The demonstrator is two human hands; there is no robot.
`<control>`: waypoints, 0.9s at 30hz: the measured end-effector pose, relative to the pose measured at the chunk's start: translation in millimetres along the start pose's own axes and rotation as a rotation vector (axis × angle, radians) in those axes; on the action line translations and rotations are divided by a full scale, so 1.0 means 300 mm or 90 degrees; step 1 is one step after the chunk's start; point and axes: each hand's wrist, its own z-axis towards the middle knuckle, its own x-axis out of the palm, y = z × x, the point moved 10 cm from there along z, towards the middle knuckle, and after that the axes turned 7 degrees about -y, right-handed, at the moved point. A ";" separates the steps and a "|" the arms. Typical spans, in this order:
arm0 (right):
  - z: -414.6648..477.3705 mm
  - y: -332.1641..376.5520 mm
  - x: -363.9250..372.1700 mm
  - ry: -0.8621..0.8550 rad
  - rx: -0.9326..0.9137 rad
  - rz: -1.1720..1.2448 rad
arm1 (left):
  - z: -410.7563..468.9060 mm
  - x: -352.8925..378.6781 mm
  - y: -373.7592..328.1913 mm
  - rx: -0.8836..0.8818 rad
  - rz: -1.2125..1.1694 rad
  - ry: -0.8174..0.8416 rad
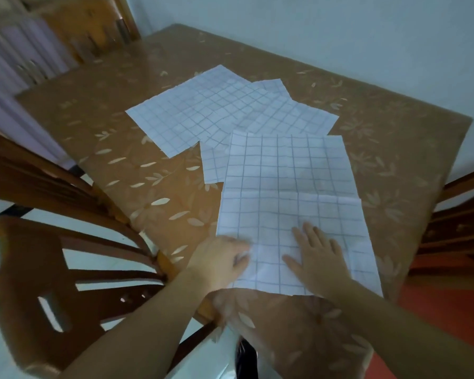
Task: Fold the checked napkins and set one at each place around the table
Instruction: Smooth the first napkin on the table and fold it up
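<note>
Near napkin lies open and creased on the surface, close to the front edge. Right hand lies flat on it, fingers straight and spread, pressing down, holding nothing. Left hand is at the napkin's left edge, fingers curled onto the cloth, which bunches slightly there (blurred, but reads as a grip). The other napkins lie loose and overlapping mid-surface, one partly tucked under the near one. Wooden chairs stand at left and right.
</note>
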 end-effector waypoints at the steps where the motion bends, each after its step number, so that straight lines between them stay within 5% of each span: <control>1: -0.007 -0.002 0.006 0.003 0.000 -0.001 | 0.020 -0.002 0.004 -0.008 0.004 -0.008; 21: 0.373 -0.127 -0.115 -0.034 0.053 -0.017 | 0.512 0.130 0.107 0.002 0.043 0.065; 27: 0.399 -0.143 -0.075 -0.065 0.036 0.038 | 0.550 0.109 0.112 0.022 -0.013 -0.018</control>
